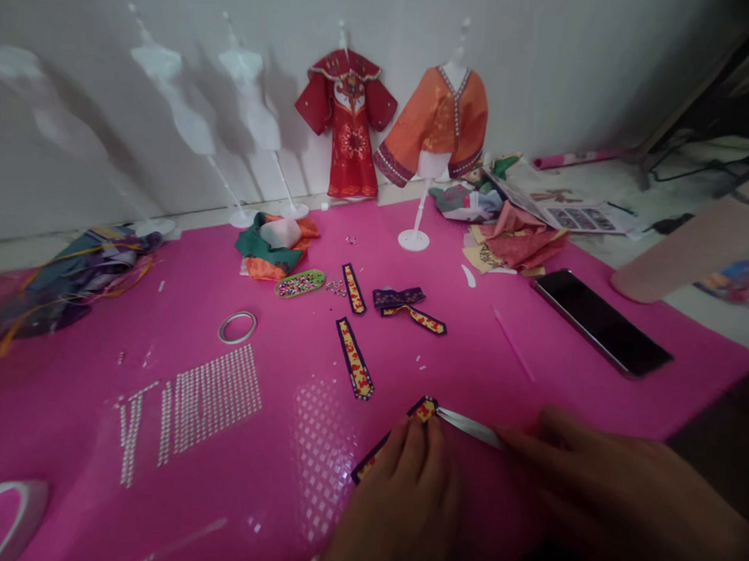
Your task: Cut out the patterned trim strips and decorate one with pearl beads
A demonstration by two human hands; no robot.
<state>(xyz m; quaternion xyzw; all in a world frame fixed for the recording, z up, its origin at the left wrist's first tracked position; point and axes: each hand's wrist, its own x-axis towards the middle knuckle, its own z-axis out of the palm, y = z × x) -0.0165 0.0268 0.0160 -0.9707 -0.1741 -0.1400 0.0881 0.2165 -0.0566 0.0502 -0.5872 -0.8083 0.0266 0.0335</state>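
Under the fingers of my left hand (409,492), a narrow fabric strip (425,409) lies pressed to the pink mat; it is yellow and red with a dark border and a pointed end. Part of the strip is hidden by the hand. My right hand (590,484) grips silver tweezers (472,426), whose tips meet the strip's pointed end. Two similar strips, one nearer (354,359) and one farther (353,289), lie beyond the hands. To their right rests a folded purple piece (399,298) with another patterned strip (428,320).
The pink mat (275,501) bears a sheet of gem rows (218,398), a tape roll (237,328), a green bead dish (300,283), a pink pen (513,342) and a phone (602,322). Behind stand white dress forms (252,98), a red garment (355,145) and an orange jacket (439,116).
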